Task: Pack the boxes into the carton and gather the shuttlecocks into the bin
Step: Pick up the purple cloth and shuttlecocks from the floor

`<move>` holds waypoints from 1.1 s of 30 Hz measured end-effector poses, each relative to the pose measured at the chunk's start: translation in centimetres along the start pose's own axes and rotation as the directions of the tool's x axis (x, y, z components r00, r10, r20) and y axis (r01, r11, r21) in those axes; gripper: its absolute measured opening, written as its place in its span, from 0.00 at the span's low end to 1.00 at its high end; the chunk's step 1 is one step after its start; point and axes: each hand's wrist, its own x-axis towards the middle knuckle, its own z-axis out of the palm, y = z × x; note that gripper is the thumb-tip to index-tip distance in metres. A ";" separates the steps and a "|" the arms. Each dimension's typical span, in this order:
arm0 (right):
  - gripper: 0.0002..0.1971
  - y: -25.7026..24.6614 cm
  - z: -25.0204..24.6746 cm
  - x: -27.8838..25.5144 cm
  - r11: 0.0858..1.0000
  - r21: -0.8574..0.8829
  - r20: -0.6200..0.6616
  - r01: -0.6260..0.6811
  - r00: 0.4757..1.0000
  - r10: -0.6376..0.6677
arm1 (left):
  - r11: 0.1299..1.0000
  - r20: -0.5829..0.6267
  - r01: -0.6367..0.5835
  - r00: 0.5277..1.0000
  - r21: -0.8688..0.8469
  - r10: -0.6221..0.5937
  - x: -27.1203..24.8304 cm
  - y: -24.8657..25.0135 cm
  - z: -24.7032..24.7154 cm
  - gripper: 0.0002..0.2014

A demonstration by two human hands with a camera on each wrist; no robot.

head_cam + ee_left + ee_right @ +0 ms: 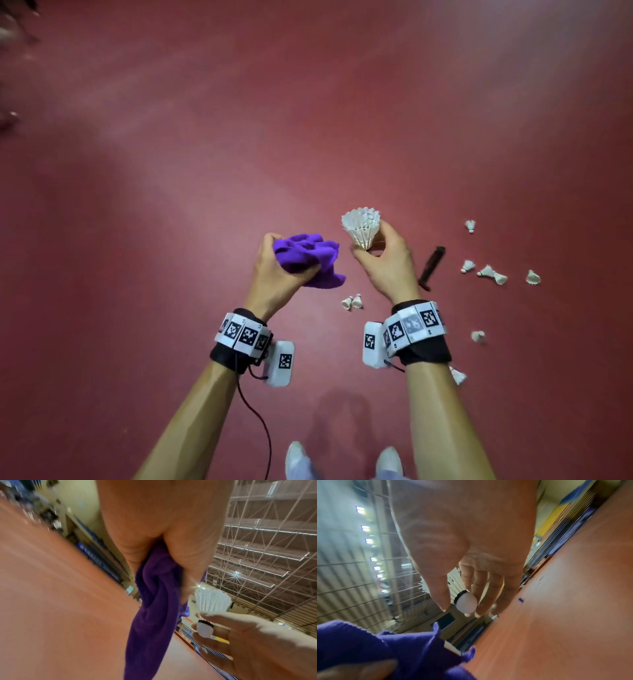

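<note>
The right hand (383,263) pinched one white feathered shuttlecock (362,226) by its cork while the left hand (277,270) clenched a crumpled purple cloth (306,255), and several shuttlecocks (486,272) lay scattered on the red floor (205,171), neither bin nor carton in view.

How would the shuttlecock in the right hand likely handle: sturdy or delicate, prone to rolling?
Probably very light: the right hand holds the shuttlecock with fingertips alone at its cork end. The thin splayed feather skirt looks crushable, so gripping there seems risky. Set down, it would likely tip onto its side, as the loose shuttlecocks on the floor lie.
</note>
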 end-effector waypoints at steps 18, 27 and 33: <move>0.12 -27.5 61.0 -31.6 0.875 0.470 0.783 0.117 0.403 -0.474 | 0.927 -0.850 0.291 0.524 0.236 0.053 -32.1 -19.6 -57.8 0.17; 0.14 -32.5 78.5 -43.9 0.864 0.501 0.862 0.041 0.062 -0.503 | 0.853 -0.991 0.519 0.130 0.049 -0.023 -42.0 -28.0 -69.5 0.11; 0.16 -35.7 93.0 -46.0 0.847 0.530 0.848 0.041 -0.064 -0.527 | 0.775 -0.998 0.632 0.047 0.007 -0.029 -41.1 -33.1 -79.7 0.13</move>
